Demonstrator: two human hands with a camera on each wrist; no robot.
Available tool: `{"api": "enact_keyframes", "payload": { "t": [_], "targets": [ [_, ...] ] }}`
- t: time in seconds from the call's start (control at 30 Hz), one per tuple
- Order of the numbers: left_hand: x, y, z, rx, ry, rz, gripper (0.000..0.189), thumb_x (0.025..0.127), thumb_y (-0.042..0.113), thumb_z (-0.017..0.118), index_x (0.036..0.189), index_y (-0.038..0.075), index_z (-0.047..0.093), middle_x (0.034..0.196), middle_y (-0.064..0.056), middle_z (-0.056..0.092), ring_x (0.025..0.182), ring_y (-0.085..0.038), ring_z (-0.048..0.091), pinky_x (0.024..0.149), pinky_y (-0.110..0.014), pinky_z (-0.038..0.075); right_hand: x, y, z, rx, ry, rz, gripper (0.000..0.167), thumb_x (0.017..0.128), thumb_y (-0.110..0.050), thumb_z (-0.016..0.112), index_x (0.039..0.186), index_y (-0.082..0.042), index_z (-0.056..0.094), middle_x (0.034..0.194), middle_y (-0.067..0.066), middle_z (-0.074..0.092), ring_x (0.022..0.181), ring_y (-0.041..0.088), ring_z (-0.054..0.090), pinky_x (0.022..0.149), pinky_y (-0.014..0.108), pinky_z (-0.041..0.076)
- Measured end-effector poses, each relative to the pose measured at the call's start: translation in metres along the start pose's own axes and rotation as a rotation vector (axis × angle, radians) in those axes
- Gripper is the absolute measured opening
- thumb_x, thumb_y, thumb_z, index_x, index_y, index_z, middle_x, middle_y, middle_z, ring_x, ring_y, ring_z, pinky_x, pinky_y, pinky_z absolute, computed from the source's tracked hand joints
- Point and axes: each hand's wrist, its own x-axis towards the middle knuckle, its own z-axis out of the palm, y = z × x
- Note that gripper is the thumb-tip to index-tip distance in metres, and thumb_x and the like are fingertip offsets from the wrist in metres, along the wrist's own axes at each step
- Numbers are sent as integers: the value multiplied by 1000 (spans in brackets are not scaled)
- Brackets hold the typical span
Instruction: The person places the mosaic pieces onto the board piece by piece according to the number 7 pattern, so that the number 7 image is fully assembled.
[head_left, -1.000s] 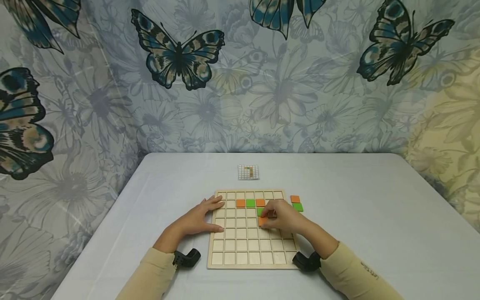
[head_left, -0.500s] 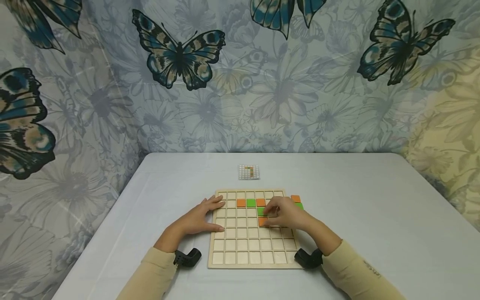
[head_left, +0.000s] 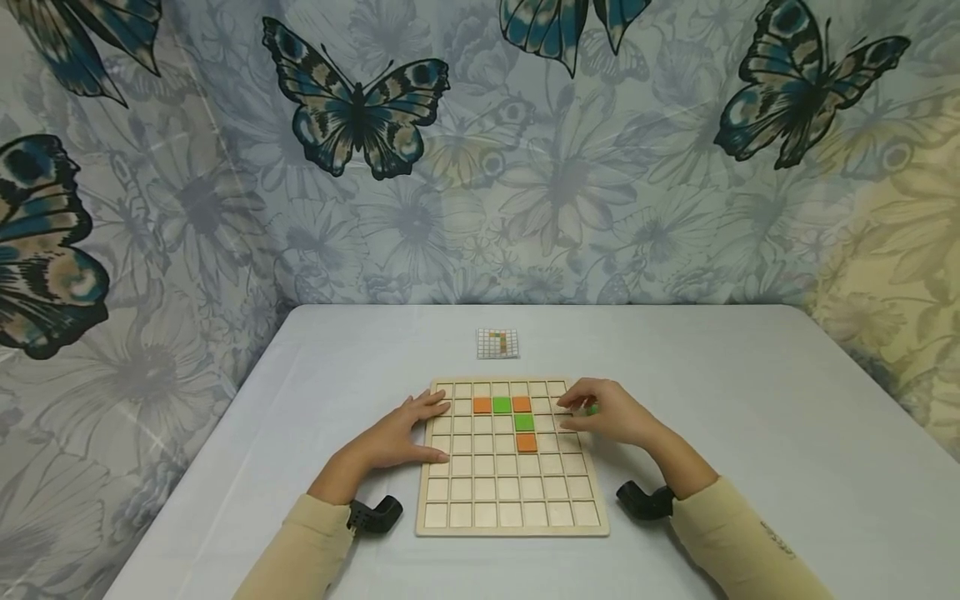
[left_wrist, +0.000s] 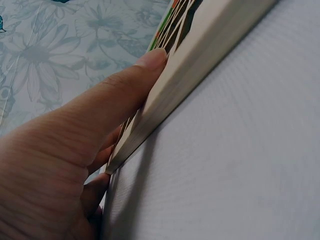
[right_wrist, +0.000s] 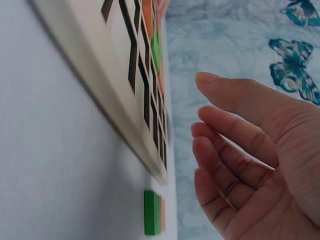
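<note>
A light wooden grid board (head_left: 483,533) lies on the table. Set in its cells are three orange tiles, one of them the lower orange tile (head_left: 527,442), and two green tiles, including the upper green tile (head_left: 501,405). My left hand (head_left: 393,433) rests on the board's left edge, thumb on the rim in the left wrist view. Above the right edge hovers my right hand (head_left: 618,414), fingers loosely bent and holding nothing, as the right wrist view shows. Beside the board lie a loose green tile (right_wrist: 151,212) and a loose orange tile (right_wrist: 163,214); the hand mostly hides them from the head view.
A small printed grid card (head_left: 497,344) with a coloured pattern lies behind the board. The white table (head_left: 750,400) extends on both sides. A butterfly-patterned cloth (head_left: 562,208) hangs behind it.
My right hand has let go of the orange tile in the board's cell and moved right and back, over the board's right edge. The left hand has stayed in place.
</note>
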Motion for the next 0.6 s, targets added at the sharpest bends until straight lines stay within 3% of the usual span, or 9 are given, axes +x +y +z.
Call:
{"api": "enact_keyframes", "payload": {
  "t": [0.37,0.6],
  "targets": [
    [-1,0,0,1,-3,-4,83,71,45,77,141,17,42,155,-3,24,143,-40,7,113,-61,14,-9,20,-16,-22,54,31,25,77,-16,76,99,-4,69,95,5,68,84,18,59,75,33,51],
    [-1,0,0,4,2,4,83,71,45,77,141,17,43,155,-3,25,142,-43,7,112,-63,15,-12,33,-23,-17,77,85,30,76,-19,77,101,-6,69,96,4,70,86,16,58,74,25,50]
  ]
}}
